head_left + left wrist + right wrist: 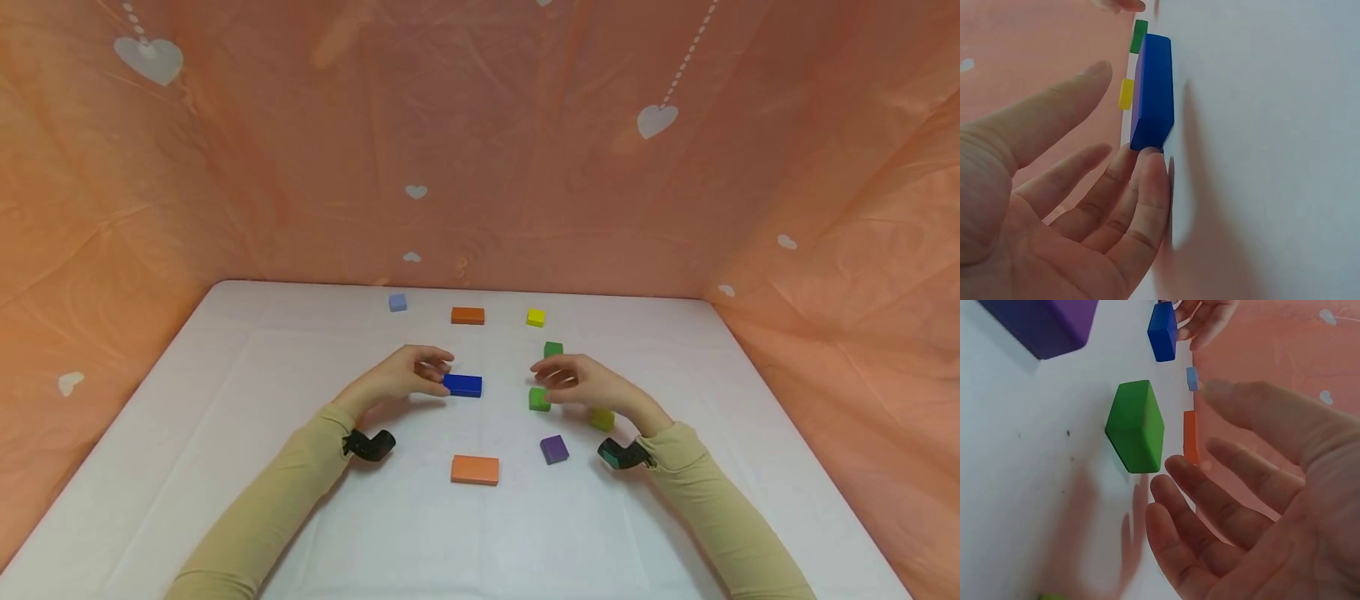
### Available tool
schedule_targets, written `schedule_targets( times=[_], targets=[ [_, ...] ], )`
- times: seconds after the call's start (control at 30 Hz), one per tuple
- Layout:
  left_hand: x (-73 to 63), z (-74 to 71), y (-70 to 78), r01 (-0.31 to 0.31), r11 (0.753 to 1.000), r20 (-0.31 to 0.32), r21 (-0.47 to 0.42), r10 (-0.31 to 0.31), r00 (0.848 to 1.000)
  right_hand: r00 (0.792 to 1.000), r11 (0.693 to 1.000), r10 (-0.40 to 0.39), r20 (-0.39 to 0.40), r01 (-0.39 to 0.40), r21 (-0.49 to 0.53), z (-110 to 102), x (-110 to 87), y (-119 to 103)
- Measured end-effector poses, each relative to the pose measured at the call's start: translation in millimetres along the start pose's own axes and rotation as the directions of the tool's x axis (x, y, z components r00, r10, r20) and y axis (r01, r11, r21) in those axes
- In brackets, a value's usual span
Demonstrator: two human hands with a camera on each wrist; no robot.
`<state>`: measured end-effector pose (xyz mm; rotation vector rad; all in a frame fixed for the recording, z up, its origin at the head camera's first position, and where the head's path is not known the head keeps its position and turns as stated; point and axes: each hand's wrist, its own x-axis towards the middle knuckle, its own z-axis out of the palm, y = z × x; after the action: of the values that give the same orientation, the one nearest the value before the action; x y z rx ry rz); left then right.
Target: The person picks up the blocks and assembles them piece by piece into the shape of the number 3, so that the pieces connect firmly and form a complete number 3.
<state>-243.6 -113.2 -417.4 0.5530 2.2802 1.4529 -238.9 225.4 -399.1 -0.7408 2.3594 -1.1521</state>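
A long blue block (465,386) lies near the middle of the white table. At its left end is my left hand (405,372), the fingers loosely bent. In the left wrist view the fingertips (1152,165) are right at the near end of the blue block, while the thumb stays apart from it. My right hand (592,388) hovers beside a light green block (538,401), thumb and fingers spread. The right wrist view shows nothing between those fingers, with the green block (1137,428) just beyond their tips. A darker green block (553,348) sits behind the right hand.
Under the right wrist is a yellow-green block (602,419); a purple block (554,450) lies nearer. An orange block (475,470) lies in front. Along the back are a light blue block (397,302), a dark orange block (468,316) and a yellow block (536,317). Orange cloth (480,233) encloses the table.
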Motion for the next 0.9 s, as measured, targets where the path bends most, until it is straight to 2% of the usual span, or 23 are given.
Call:
schedule_targets(
  times=[0.27,0.63,0.9],
  targets=[
    [3.5,0.7,-1.1,0.054,0.998,-0.025,0.038,-0.053,0.998,1.0,1.0,0.001,0.015,0.0,-0.027,3.1,0.5,0.4],
    [7.6,3.3,1.4,0.052,0.996,-0.031,0.074,-0.05,0.998,0.999,0.995,-0.015,0.03,0.018,-0.103,2.8,-0.1,-4.3],
    [10.3,4.5,0.5,0.031,0.993,-0.035,0.115,-0.027,0.999,0.999,0.99,0.014,0.03,-0.01,-0.141,6.7,2.7,-4.3]
  ],
)
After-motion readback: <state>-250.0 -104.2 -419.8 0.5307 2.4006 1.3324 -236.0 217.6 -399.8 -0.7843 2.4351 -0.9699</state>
